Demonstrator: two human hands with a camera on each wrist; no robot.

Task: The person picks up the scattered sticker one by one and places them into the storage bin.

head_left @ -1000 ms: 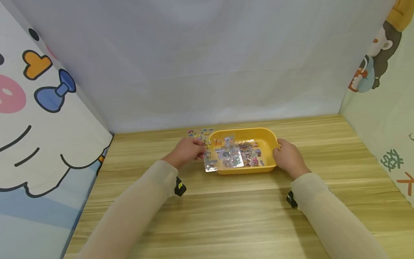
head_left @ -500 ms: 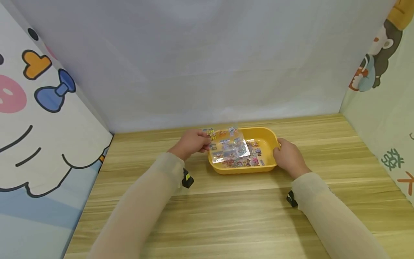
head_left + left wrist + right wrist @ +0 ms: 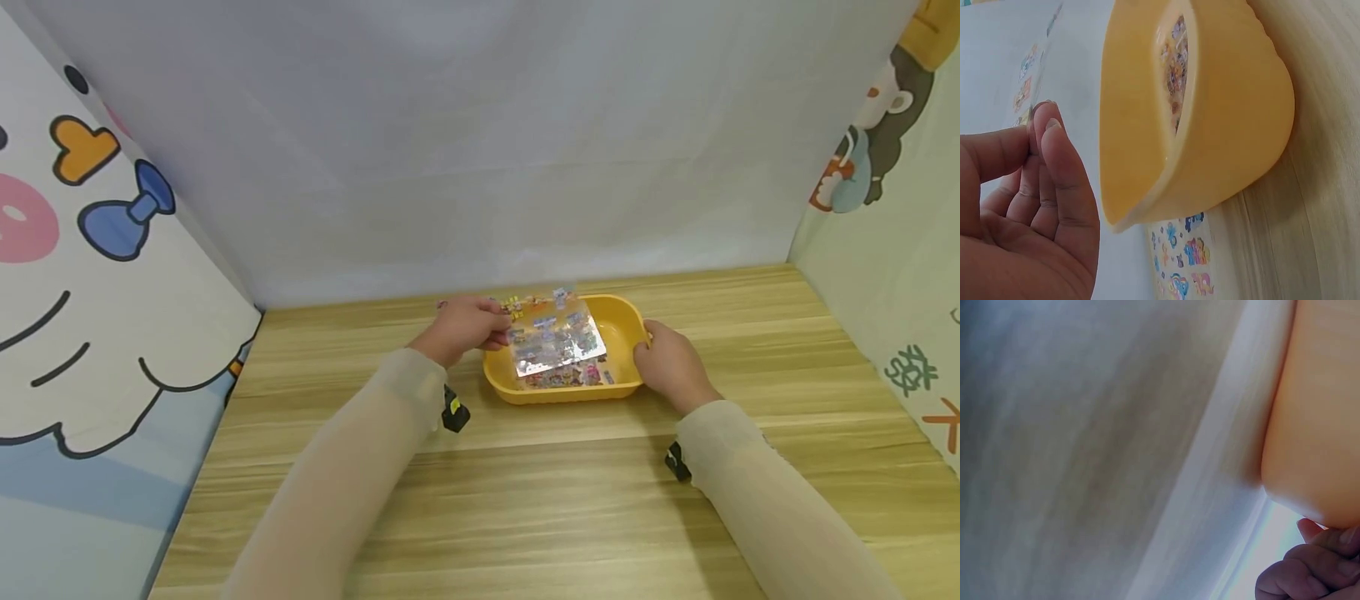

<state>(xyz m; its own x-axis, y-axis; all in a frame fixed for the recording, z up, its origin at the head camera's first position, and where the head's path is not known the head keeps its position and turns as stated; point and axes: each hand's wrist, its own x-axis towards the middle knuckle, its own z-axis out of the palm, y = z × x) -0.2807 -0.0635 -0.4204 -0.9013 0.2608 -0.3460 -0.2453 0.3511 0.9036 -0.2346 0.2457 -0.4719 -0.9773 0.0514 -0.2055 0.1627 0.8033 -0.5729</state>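
Note:
My left hand (image 3: 465,327) pinches the left edge of a clear sticker sheet (image 3: 555,340) printed with small cartoon figures. The sheet hangs tilted over a yellow plastic basket (image 3: 555,398). In the left wrist view, thumb and fingers of the left hand (image 3: 1041,194) meet on the sheet's edge, and the sheet (image 3: 1024,94) shows almost edge-on. More stickers (image 3: 566,377) lie on the basket's floor, partly covered by the held sheet. At the basket's right end, my right hand (image 3: 672,364) grips the rim. The right wrist view catches the curled right fingers (image 3: 1310,565) under the basket wall (image 3: 1319,425).
Another sticker sheet (image 3: 1188,256) with colourful pony-like figures lies on the table beyond the basket's left end, mostly hidden by the left hand in the head view. The wood-grain table (image 3: 555,500) meets a pale cloth backdrop (image 3: 525,167) behind; printed cloths hang at both sides.
My left hand has carried the clear sticker sheet rightward and slightly away, from the basket's left end to over its middle. The right hand and basket have stayed in place.

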